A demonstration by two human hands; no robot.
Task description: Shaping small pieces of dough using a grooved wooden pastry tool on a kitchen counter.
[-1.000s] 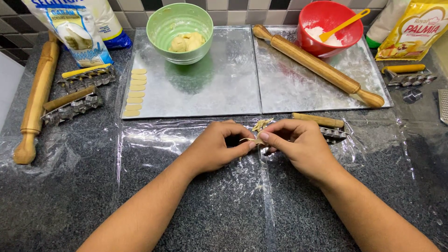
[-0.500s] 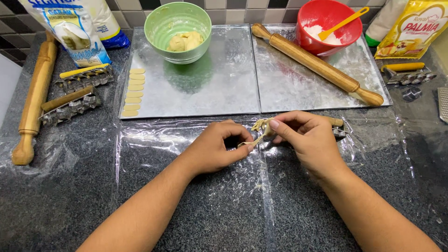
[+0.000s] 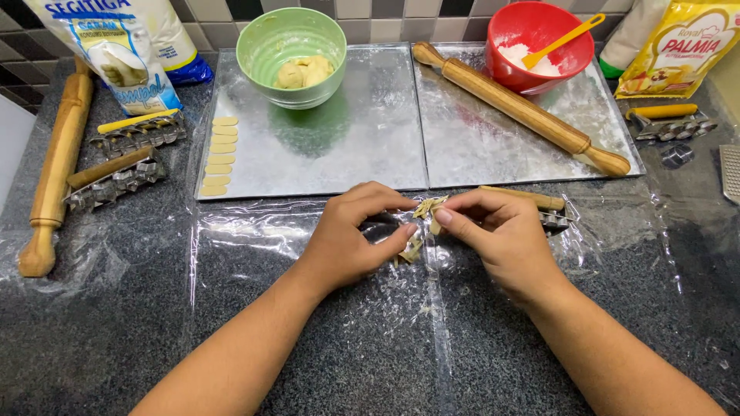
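L hand [image 3: 351,235] & R hand [image 3: 497,235] both pinched tight on 1 scrap of dough [image 3: 425,209], held just above the plastic wrap [image 3: 308,239]. Behind: 2 metal trays [image 3: 362,146], 2 rolling pins [image 3: 520,108], 2 bowls [image 3: 291,54], 6 dough ovals [image 3: 220,154] w/ the left tray.

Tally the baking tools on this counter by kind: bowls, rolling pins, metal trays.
Bowls: 2, a green bowl and a red bowl.
Rolling pins: 2, left rolling pin and right rolling pin.
Metal trays: 2, left tray and right tray.
Total: 6.
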